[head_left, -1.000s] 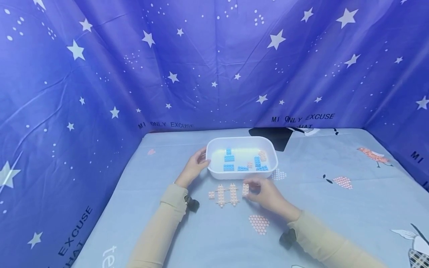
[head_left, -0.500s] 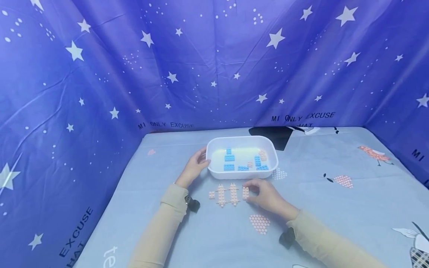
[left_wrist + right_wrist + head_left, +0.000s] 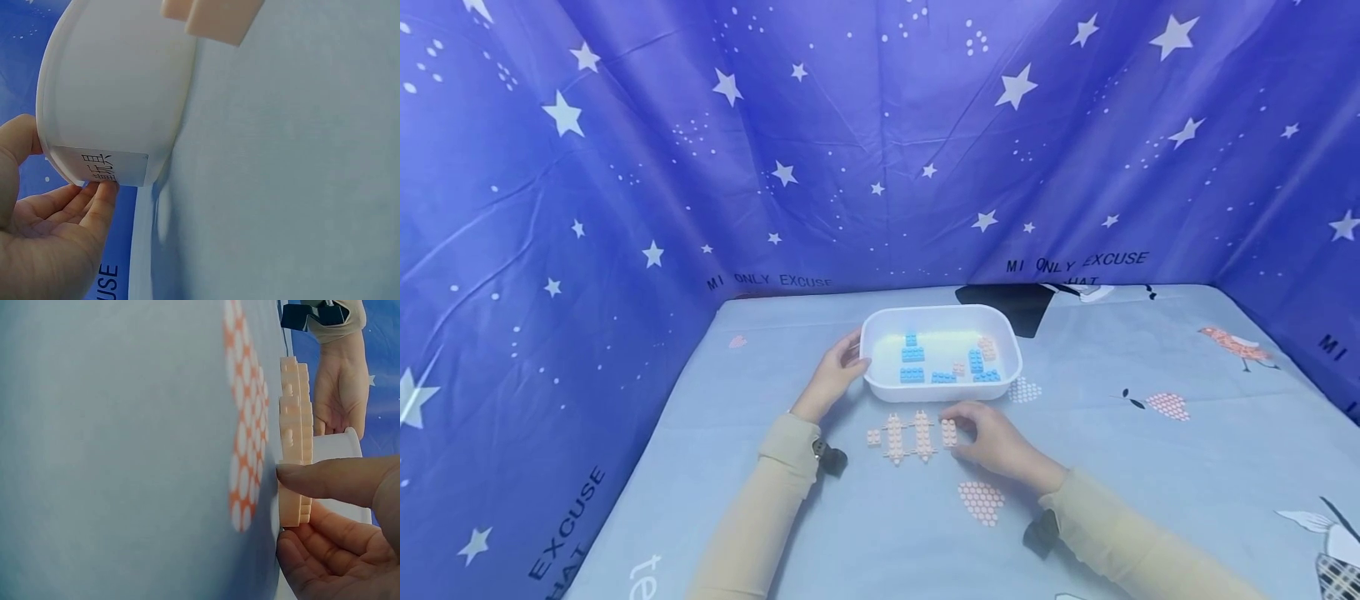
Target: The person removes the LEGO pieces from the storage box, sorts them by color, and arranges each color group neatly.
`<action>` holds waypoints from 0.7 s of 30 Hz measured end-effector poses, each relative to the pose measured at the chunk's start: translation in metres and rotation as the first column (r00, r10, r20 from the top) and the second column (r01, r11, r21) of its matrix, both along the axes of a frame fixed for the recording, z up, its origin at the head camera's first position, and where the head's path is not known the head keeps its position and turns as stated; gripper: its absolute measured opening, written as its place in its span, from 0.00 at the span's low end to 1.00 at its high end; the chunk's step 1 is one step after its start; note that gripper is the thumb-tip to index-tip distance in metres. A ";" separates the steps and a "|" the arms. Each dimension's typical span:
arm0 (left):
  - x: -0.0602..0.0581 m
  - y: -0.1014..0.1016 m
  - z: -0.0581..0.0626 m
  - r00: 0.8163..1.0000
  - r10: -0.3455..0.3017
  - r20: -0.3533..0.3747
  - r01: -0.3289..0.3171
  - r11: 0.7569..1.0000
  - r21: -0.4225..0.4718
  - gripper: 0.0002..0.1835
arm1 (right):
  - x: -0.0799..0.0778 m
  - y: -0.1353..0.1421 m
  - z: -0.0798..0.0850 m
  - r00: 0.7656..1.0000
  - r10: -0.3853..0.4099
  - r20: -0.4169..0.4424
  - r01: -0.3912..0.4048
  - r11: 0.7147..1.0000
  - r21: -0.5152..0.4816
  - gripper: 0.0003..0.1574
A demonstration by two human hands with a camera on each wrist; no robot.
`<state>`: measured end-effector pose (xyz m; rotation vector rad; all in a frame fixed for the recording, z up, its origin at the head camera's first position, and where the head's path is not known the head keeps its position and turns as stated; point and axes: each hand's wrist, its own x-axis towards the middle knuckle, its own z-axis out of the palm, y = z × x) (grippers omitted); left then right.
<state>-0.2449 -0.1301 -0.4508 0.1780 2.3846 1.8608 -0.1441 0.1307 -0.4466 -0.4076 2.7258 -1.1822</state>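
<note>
My left hand [image 3: 835,375] holds the left end of a white plastic bin [image 3: 943,392], thumb at the rim and fingers against the labelled outer wall [image 3: 119,164]. In front of the bin, my right hand [image 3: 1000,437] pinches a peach toy building brick [image 3: 949,433] between thumb and fingers, low at the cloth. Left of that brick lie two long peach pieces with axle-like pegs, the nearer one [image 3: 922,437] and another [image 3: 894,438]. A small square peach brick [image 3: 873,437] lies at the row's left end.
Inside the bin are several blue bricks [image 3: 913,375] and a few peach ones [image 3: 987,348]. A pale blue patterned cloth [image 3: 1150,500] covers the table. Purple star-printed curtains [image 3: 880,125] enclose the back and sides.
My right hand has brought the peach brick slightly toward me, down beside the pegged pieces. The left hand stays on the bin.
</note>
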 end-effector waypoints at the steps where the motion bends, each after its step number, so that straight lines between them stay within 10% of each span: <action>1: 0.000 0.000 0.000 1.000 0.000 -0.002 0.000 1.000 0.003 0.33 | 0.000 0.001 0.000 1.000 0.007 -0.004 -0.007 1.000 0.000 0.31; 12: 0.000 -0.001 0.000 1.000 -0.011 0.003 0.011 1.000 0.023 0.34 | -0.001 0.006 -0.001 0.999 0.042 -0.015 -0.043 0.998 -0.050 0.34; 21: 0.017 0.000 0.028 0.998 -0.056 0.024 0.055 0.998 0.036 0.34 | 0.000 0.008 0.002 0.999 0.036 -0.024 -0.038 0.996 -0.082 0.32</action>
